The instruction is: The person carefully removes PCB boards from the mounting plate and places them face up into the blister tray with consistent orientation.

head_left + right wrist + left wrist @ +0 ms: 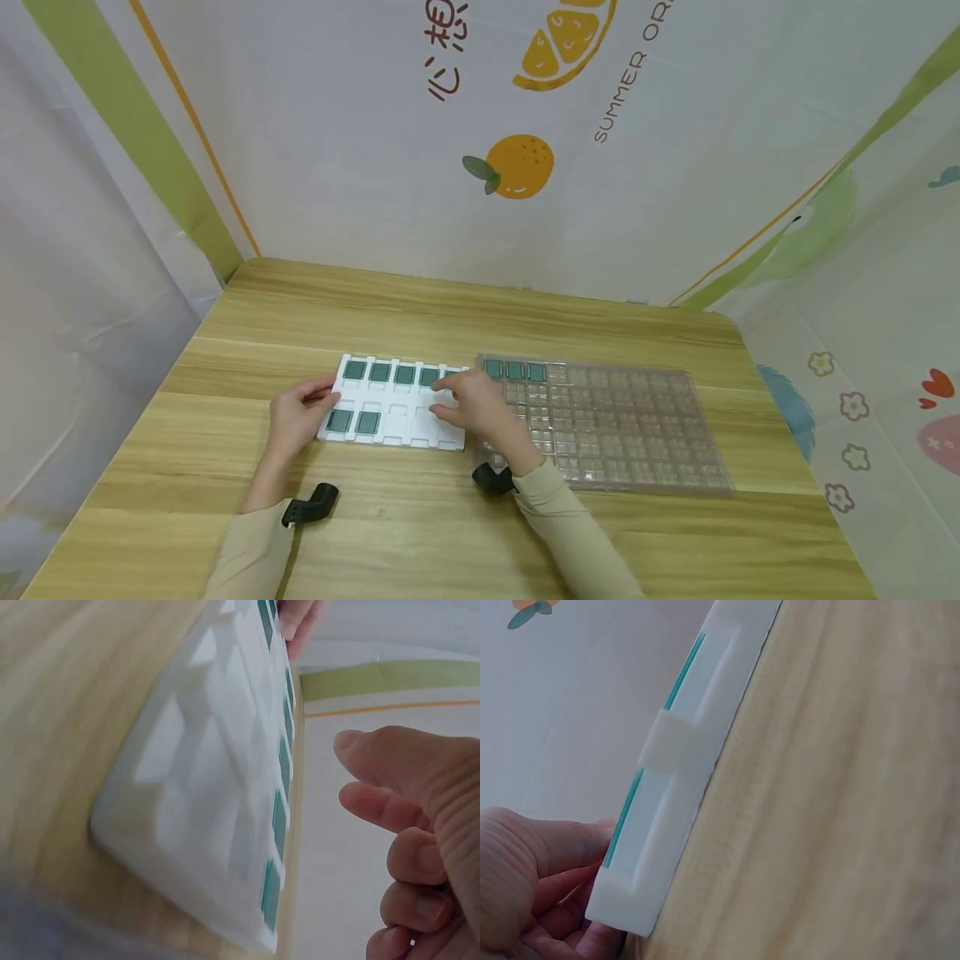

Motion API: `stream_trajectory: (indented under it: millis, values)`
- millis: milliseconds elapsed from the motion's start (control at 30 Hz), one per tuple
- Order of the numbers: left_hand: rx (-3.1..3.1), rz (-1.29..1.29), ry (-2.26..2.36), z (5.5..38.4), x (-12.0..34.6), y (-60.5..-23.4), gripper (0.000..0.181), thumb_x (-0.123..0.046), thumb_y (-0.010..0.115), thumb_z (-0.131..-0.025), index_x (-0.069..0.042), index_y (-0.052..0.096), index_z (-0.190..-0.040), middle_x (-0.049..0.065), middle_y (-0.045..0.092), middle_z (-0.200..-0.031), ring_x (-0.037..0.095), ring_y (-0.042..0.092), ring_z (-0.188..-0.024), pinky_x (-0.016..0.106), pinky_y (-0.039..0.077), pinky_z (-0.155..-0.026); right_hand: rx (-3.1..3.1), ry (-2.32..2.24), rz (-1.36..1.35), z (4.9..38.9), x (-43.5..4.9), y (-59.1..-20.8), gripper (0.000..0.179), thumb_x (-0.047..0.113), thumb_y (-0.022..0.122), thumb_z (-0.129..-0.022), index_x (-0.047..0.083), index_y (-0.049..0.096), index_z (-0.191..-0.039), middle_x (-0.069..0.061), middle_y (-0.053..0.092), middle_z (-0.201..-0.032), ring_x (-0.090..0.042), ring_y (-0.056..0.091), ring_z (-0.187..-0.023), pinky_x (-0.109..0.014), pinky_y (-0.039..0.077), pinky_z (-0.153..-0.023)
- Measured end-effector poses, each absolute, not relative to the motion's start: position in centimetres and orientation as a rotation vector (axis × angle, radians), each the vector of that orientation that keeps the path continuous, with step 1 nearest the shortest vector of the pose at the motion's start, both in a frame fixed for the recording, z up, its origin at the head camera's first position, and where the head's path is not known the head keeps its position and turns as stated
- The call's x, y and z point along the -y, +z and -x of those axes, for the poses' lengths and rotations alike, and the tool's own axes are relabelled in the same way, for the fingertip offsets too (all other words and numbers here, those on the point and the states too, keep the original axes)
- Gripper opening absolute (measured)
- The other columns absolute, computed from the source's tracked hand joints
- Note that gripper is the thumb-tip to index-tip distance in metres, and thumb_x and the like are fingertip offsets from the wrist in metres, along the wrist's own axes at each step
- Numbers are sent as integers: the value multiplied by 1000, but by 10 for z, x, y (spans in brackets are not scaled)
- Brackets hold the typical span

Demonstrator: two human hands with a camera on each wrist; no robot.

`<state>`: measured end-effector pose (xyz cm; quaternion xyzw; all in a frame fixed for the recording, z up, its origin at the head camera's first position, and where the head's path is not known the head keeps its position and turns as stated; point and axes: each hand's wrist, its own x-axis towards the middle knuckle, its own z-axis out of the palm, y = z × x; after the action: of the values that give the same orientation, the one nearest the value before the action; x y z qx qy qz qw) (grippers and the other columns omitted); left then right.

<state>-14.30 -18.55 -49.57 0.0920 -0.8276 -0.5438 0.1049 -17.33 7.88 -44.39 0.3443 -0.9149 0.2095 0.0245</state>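
Observation:
A white plastic tray [378,400] lies on the table, with green square circuit boards [367,422] set in its slots: several along the back row and two at the front left. My left hand [296,412] holds the tray's left end, thumb at the edge and fingers curled beside and below it. Over the tray's right end is my right hand [480,408], its thumb and index finger spread apart with nothing between them. In the right wrist view, that hand's other fingers [416,907] are bent, and green boards [279,821] line the tray's far side.
Right of the white tray lies a clear plastic tray [637,425] with many small compartments. Three green boards [515,370] sit in its back left corner. Both trays rest on a wooden table [405,525] backed by a printed curtain [360,150]. Black wrist cameras [311,504] stick out from both wrists.

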Motion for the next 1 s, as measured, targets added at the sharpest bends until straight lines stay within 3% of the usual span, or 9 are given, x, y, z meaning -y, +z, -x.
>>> stream_trajectory:
  millis: [233,367,500,633,867,1000]
  values:
    - [2448,-273,-1595,143,186,-496,23,5,67,-82,10,67,-105,26,66,-95,-9,51,-69,5,44,-62,2770,645,-1189,170,-58,-448,23,22,73,-82,7,72,-99,-2,71,-83,-9,58,-64,-16,42,-57]
    - [2447,-279,-1601,143,186,-497,24,4,67,-82,10,67,-105,26,66,-94,-9,51,-69,5,44,-62,2803,657,-1198,168,-48,-450,24,23,73,-82,7,72,-101,-1,71,-88,-8,60,-68,-17,46,-64]
    - [2442,-279,-1603,143,186,-497,24,5,67,-82,10,67,-105,26,66,-94,-10,51,-69,5,44,-62,2790,624,-1202,167,-38,-453,26,27,74,-81,8,72,-99,0,71,-82,-7,58,-63,-18,47,-66]
    - [2437,-262,-1589,143,186,-496,23,5,67,-82,11,67,-104,26,66,-93,-10,51,-69,5,44,-62,2781,587,-1206,166,-29,-456,26,30,74,-80,10,73,-97,3,71,-81,-4,55,-59,-14,45,-63]
    - [2428,-217,-1554,142,187,-497,23,6,68,-81,12,67,-103,28,66,-91,-12,50,-68,4,43,-62,2776,521,-1212,163,-16,-463,26,33,74,-79,12,74,-94,5,72,-84,-4,63,-71,-13,44,-62]
    - [2427,-201,-1547,142,187,-498,23,6,68,-81,12,67,-103,27,66,-90,-12,50,-69,4,43,-62,2742,489,-1213,162,-12,-464,25,35,76,-78,13,75,-91,5,72,-81,-5,64,-70,-13,42,-57]
